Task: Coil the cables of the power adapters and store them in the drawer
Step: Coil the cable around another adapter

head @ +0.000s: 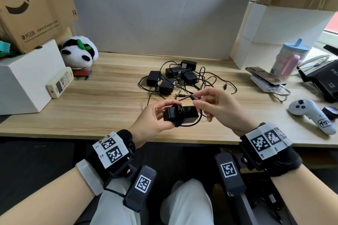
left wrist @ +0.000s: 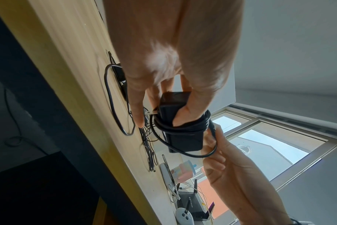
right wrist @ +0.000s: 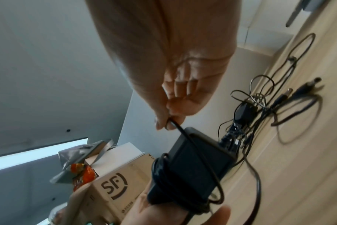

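Power adapter point(head: 180, 116), black block, held just above the bench point(head: 102, 107) near its front edge, about mid-width. Long axis runs left-right across the person. Its cable point(head: 178, 115) is already wound in several turns around the block's left half; one slack loop hangs off the front and right side.

Left hand point(head: 155, 120): fingers curled around the wrapped end, thumb underneath, pinning the turns. Right hand point(head: 217, 107): thumb and forefinger pinched on the free cable end, just above and right of the block, plug tip pointing toward the back edge. Right hand is the nearer to the loose tail; the block lies down and left of those fingers.

Judgement: the last turn or tuck remains, then stowing.

Remaining adapters point(head: 172, 78) lie tangled mid-bench toward the back edge, cables uncoiled.

Hidden or unclear: no drawer shows in any view. How the cable end will be secured cannot be told. The block's far face is covered by the left fingers point(left wrist: 190, 105). Wrist views are slightly blurred.
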